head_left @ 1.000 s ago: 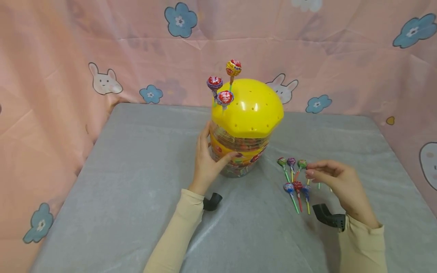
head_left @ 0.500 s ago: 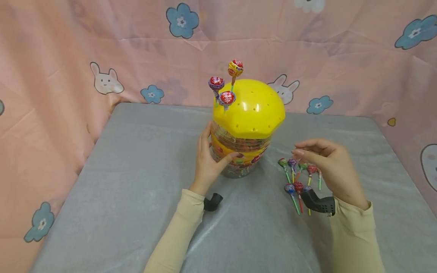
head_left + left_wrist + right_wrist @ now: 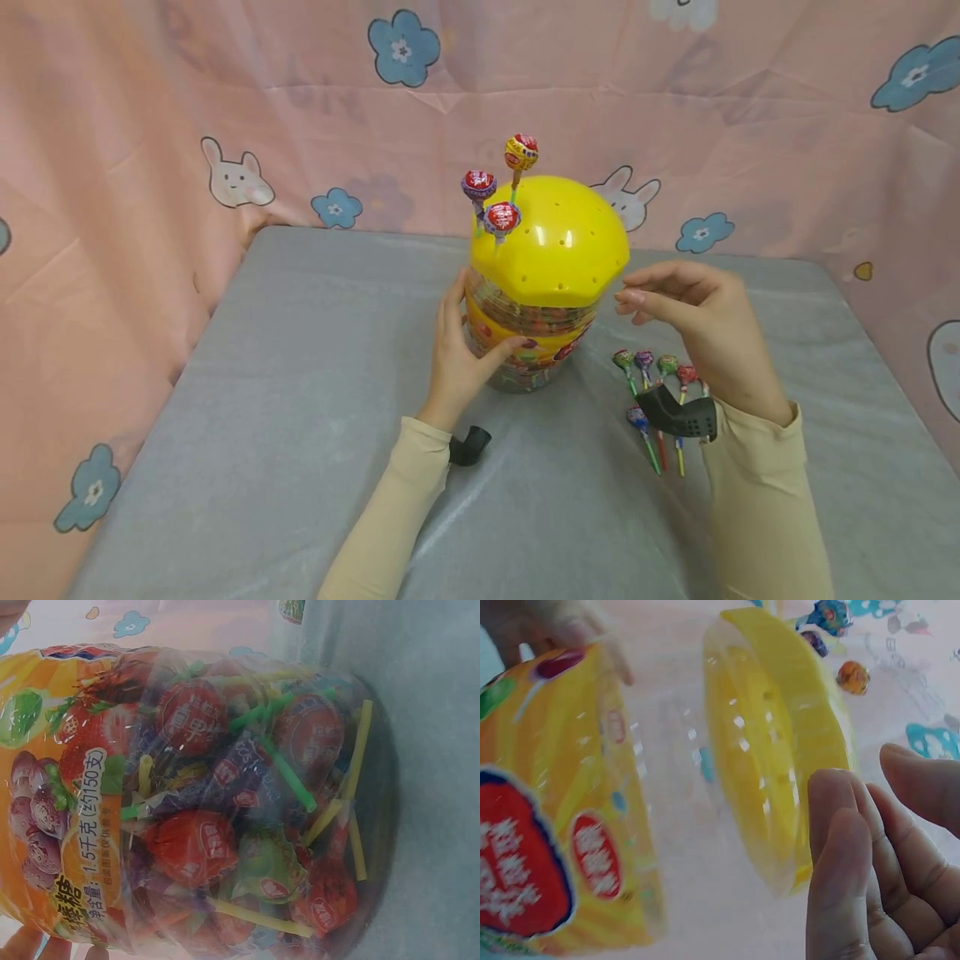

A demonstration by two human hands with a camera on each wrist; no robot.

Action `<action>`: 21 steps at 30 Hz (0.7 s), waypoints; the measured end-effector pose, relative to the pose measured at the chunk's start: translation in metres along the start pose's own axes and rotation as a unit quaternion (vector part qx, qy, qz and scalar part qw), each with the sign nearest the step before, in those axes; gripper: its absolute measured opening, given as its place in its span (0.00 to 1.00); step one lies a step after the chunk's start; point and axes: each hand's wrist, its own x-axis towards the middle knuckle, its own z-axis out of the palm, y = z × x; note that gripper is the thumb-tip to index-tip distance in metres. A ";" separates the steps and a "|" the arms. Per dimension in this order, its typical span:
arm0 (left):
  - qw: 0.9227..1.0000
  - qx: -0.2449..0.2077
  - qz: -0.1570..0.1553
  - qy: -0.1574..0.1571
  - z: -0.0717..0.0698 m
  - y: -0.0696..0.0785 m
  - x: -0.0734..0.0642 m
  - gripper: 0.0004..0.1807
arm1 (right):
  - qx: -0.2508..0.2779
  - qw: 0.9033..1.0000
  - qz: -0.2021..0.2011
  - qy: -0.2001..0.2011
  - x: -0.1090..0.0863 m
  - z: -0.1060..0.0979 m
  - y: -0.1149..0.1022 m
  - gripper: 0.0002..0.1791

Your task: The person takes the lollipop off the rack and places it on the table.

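Observation:
A tall clear jar (image 3: 525, 321) with a printed yellow band and a domed yellow lid (image 3: 566, 237) stands upright on the table. My left hand (image 3: 461, 371) grips its left side, thumb across the front. Three lollipops stick up from holes at the lid's left; one has a yellow wrapper (image 3: 521, 152). Raised just right of the lid, my right hand (image 3: 701, 321) has its thumb and index fingertips close together; whether anything lies between them cannot be told. In the right wrist view these fingers (image 3: 844, 877) appear beside the lid's edge. Wrapped lollipops (image 3: 191, 847) fill the jar.
Several loose lollipops lie in two rows right of the jar, one with a blue wrapper (image 3: 637, 417); my right wrist and its black camera mount (image 3: 678, 412) partly cover them. A grey cloth (image 3: 330, 333) covers the table. Behind hangs a pink printed curtain (image 3: 300, 100).
My right hand has risen from the loose lollipops and moved left toward the lid. My left hand keeps its grip on the jar, which stays in place.

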 end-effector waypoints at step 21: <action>1.000 -0.002 -0.006 -0.003 0.000 0.001 0.000 0.58 | 0.030 0.998 -0.060 0.017 0.033 0.032 -0.031 0.09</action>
